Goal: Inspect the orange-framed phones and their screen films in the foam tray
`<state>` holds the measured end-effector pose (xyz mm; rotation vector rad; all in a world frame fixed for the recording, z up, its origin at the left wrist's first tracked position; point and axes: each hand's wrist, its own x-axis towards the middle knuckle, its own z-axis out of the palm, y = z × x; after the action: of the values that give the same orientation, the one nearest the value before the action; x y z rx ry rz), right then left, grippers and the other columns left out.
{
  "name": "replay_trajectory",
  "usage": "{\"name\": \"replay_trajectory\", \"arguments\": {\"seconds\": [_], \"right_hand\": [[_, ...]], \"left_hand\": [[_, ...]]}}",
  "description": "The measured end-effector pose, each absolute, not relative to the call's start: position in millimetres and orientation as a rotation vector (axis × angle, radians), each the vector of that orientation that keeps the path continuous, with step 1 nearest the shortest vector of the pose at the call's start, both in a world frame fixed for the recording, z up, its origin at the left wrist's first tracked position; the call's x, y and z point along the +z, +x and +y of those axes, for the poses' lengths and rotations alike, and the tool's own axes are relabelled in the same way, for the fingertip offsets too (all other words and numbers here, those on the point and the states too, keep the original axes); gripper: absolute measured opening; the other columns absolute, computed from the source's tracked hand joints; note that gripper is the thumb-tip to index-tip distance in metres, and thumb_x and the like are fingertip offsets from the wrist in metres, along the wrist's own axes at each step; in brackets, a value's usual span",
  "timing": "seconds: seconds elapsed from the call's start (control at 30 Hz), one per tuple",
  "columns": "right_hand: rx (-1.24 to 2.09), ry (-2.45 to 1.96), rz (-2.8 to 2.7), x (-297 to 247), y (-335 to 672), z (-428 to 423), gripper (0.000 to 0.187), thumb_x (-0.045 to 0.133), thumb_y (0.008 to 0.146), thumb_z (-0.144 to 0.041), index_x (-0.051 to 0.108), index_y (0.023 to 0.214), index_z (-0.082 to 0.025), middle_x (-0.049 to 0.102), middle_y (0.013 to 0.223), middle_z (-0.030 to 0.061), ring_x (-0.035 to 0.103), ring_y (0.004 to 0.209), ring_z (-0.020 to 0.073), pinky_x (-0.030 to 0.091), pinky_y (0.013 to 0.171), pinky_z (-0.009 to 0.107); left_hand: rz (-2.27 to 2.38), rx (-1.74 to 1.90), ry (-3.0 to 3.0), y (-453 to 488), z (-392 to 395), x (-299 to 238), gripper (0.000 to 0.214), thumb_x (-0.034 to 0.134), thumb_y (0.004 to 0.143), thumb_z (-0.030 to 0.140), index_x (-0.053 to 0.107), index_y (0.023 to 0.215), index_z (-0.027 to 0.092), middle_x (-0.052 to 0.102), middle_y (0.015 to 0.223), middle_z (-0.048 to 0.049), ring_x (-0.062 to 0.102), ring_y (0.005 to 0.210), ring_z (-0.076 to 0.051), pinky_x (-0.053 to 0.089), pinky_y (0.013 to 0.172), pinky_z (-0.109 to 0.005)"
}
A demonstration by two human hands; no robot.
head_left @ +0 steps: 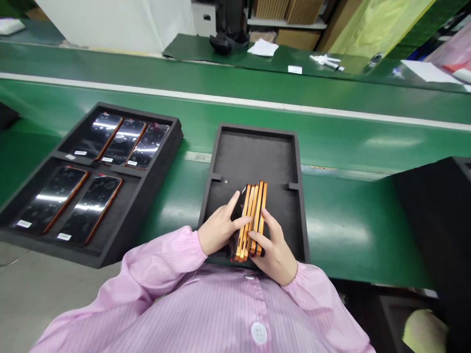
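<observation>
Left hand (217, 230): clamped on the bundled phones (245, 228) from the left.
Right hand (275, 254): clamped from the right.
Bundled phones: on edge (orange-framed, several deep), at the near half of the middle tray (255, 147).
Left tray (146, 198): holding five flat phones (89, 211) face up.

Green workbench (353, 235); shelf (272, 22) behind; apparently grey floor (33, 289).

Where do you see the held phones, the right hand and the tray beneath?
Held phones (254, 202), head view: orange edges.
Right hand (276, 249), head view: back of hand.
Tray (257, 152), head view: bare floor, far half.
</observation>
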<state>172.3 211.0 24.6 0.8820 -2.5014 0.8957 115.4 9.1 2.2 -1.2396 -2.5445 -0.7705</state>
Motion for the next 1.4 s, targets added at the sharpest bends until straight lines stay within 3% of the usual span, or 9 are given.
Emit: {"name": "replay_trajectory", "arguments": {"seconds": [0.13,0.27,0.47,0.57,0.7,0.87,0.97,1.1,1.4], "right_hand": [[1.032,0.83,-2.512,18.6,183.2,208.1,0.065,0.065,0.073,-0.002,0.04,0.13,-0.022,0.004,0.161,0.0135,0.021,0.146,0.0357,0.044,0.105,0.062],[1.135,0.798,-2.509,13.9,186.5,208.9,0.067,0.065,0.073,-0.001,0.039,0.131,-0.023,0.004,0.161,0.0123,0.024,0.146,0.0357,0.046,0.105,0.059],[1.336,0.766,-2.516,17.1,188.5,209.5,0.07,0.069,0.074,-0.012,0.036,0.135,-0.024,0.004,0.161,0.0124,0.022,0.147,0.0336,0.043,0.109,0.054],[1.411,0.784,-2.549,24.9,188.4,213.5,0.076,0.073,0.073,-0.022,0.035,0.138,-0.022,0.011,0.16,0.0161,0.023,0.146,0.0352,0.039,0.111,0.056],[1.556,0.718,-2.587,38.7,177.7,221.5,0.055,0.07,0.079,-0.032,0.049,0.129,-0.024,0.039,0.147,0.0143,0.042,0.135,0.0328,0.045,0.106,0.053],[1.816,-0.129,-2.697,44.0,144.5,226.9,0.059,0.059,0.086,-0.05,0.043,0.135,-0.021,0.049,0.133,0.016,0.063,0.099,0.0255,0.061,0.072,0.042],[1.788,-0.275,-2.912,43.0,127.6,224.5,0.074,0.051,0.086,-0.06,0.035,0.144,-0.017,0.044,0.136,0.0194,0.063,0.096,0.0267,0.057,0.083,0.052],[1.702,-0.052,-2.974,43.5,121.4,211.1,0.059,0.046,0.09,-0.056,0.046,0.137,-0.021,0.053,0.127,0.0138,0.056,0.111,0.0286,0.04,0.106,0.056],[1.751,-0.006,-2.846,54.6,111.0,197.9,0.042,0.044,0.094,-0.044,0.051,0.13,-0.023,0.058,0.125,0.0088,0.053,0.119,0.0257,0.039,0.107,0.047]], "left_hand": [[-2.741,-0.702,-1.225,123.8,7.9,2.6,0.076,0.05,0.085,0.001,0.017,0.146,0.032,0.014,0.158,-0.0273,0.073,0.08,-0.023,0.061,0.065,-0.04],[-2.771,-0.982,-1.365,125.6,1.8,6.6,0.097,0.048,0.08,-0.003,-0.008,0.15,0.032,0.006,0.158,-0.0288,0.062,0.116,-0.035,0.06,0.08,-0.046],[-2.755,-1.098,-1.366,125.1,-6.6,20.6,0.099,0.043,0.073,-0.006,-0.003,0.153,0.028,0.023,0.158,-0.0177,0.017,0.148,-0.037,0.033,0.113,-0.062],[-2.768,-1.306,-1.213,117.7,-4.5,28.1,0.096,0.038,0.073,-0.004,-0.007,0.153,0.025,0.036,0.152,-0.015,0.034,0.143,-0.029,0.035,0.115,-0.054],[-2.938,-1.663,-0.65,91.8,8.0,33.3,0.073,0.037,0.08,0.009,0.018,0.15,0.017,0.062,0.118,-0.0105,0.061,0.11,-0.024,0.046,0.104,-0.047],[-2.613,-2.018,-0.414,60.2,40.0,24.2,0.044,0.036,0.08,0.017,0.054,0.119,0.013,0.056,0.122,-0.0114,0.05,0.122,-0.023,0.034,0.113,-0.042],[-2.261,-2.491,-0.288,53.2,59.6,17.8,0.036,0.037,0.085,0.027,0.055,0.114,0.016,0.057,0.123,-0.0091,0.052,0.119,-0.022,0.037,0.109,-0.038],[-2.088,-2.835,-0.218,53.6,72.1,17.3,0.032,0.046,0.081,0.034,0.059,0.103,0.016,0.063,0.102,-0.0055,0.059,0.094,-0.019,0.046,0.091,-0.032],[-2.029,-2.642,-0.126,40.2,76.3,35.8,0.021,0.049,0.069,0.024,0.063,0.084,0.016,0.063,0.083,-0.0029,0.055,0.073,-0.015,0.045,0.068,-0.028]]}}
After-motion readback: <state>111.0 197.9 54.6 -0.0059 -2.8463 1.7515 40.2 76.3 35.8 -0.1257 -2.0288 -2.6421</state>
